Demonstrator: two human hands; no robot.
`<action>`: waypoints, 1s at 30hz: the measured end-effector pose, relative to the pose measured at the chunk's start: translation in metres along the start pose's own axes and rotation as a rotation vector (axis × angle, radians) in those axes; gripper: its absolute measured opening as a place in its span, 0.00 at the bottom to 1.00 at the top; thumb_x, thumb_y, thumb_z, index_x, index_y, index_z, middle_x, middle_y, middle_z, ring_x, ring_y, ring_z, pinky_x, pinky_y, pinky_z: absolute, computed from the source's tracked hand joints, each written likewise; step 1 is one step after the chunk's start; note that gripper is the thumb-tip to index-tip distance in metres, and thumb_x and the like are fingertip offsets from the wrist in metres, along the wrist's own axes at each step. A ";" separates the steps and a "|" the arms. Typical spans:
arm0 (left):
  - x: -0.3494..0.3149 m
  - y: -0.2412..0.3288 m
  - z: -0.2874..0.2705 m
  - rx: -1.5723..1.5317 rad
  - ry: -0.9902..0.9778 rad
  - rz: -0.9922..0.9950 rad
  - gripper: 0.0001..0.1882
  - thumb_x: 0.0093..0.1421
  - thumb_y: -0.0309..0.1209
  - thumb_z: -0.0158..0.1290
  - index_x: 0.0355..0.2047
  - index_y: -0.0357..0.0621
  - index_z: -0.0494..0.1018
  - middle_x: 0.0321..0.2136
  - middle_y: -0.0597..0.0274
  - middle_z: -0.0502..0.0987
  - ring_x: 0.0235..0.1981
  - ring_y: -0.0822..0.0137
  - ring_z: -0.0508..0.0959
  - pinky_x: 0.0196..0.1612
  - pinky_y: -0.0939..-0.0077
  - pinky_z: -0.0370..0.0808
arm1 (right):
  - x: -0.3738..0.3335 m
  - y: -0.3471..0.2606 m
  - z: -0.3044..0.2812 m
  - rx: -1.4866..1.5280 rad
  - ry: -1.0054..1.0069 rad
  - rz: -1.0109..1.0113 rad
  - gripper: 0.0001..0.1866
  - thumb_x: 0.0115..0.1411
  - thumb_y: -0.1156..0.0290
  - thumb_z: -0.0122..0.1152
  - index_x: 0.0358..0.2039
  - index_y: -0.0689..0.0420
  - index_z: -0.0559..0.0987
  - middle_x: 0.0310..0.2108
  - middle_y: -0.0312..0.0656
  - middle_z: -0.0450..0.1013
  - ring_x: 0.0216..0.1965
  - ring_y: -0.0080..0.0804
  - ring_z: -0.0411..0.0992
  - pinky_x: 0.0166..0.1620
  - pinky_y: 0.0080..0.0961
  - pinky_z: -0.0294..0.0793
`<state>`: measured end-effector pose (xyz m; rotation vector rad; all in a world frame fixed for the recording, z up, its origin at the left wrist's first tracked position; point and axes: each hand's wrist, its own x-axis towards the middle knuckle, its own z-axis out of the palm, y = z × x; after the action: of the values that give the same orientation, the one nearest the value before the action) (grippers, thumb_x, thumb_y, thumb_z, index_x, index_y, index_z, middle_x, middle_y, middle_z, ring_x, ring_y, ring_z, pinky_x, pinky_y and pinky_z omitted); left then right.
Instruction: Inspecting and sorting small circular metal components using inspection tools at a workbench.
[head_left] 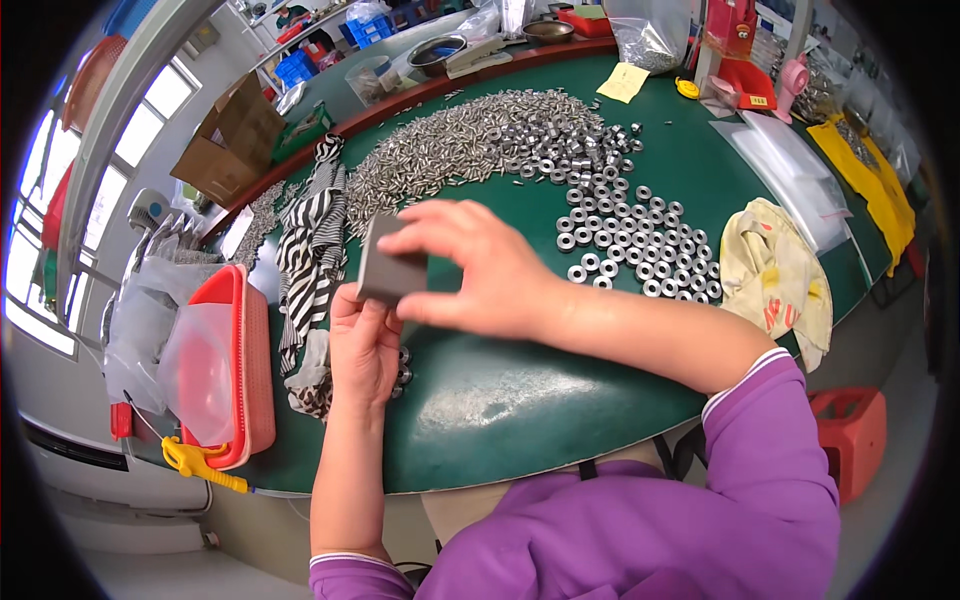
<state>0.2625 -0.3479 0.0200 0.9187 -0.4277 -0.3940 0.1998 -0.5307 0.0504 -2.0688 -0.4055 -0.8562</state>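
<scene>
Head view: dark grey block (395, 270) above green bench (520, 440), between 2 hands.
Left hand (368, 345): fingers pinched closed on block's lower edge, likely supporting it.
Right hand (490, 275): fingers arched wide over block, thumb by lower corner; can't tell if gripping.
Metal rings (640, 240): spread flat beside pin heap (430, 145), probably for easy reach.

Dark block (392, 272): partly covered by right hand (490, 270). Metal pieces (404, 374), perhaps rings: mostly hidden behind left hand (364, 350). Background person (290, 17): blurred.
</scene>
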 end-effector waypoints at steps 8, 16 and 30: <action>0.003 -0.001 -0.009 0.013 -0.085 0.001 0.07 0.63 0.24 0.53 0.41 0.43 0.71 0.43 0.52 0.77 0.38 0.68 0.78 0.43 0.78 0.77 | 0.011 0.030 -0.016 -0.101 0.016 0.231 0.26 0.44 0.62 0.71 0.46 0.51 0.78 0.52 0.45 0.70 0.56 0.43 0.66 0.58 0.36 0.65; -0.001 0.001 -0.004 -0.053 0.039 -0.087 0.08 0.64 0.29 0.49 0.43 0.47 0.72 0.39 0.63 0.77 0.39 0.68 0.78 0.41 0.72 0.77 | -0.007 -0.021 0.006 0.032 -0.147 -0.158 0.27 0.43 0.63 0.72 0.47 0.46 0.76 0.54 0.45 0.66 0.53 0.48 0.66 0.56 0.41 0.65; -0.001 0.002 -0.004 -0.047 -0.109 0.034 0.07 0.63 0.24 0.53 0.41 0.42 0.71 0.44 0.52 0.77 0.38 0.68 0.78 0.43 0.78 0.77 | 0.011 0.024 -0.015 -0.168 0.022 0.158 0.26 0.44 0.62 0.72 0.47 0.48 0.79 0.54 0.45 0.69 0.57 0.43 0.66 0.59 0.37 0.64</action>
<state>0.2645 -0.3436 0.0189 0.8462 -0.5314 -0.4224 0.2147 -0.5575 0.0500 -2.2098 -0.1594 -0.8409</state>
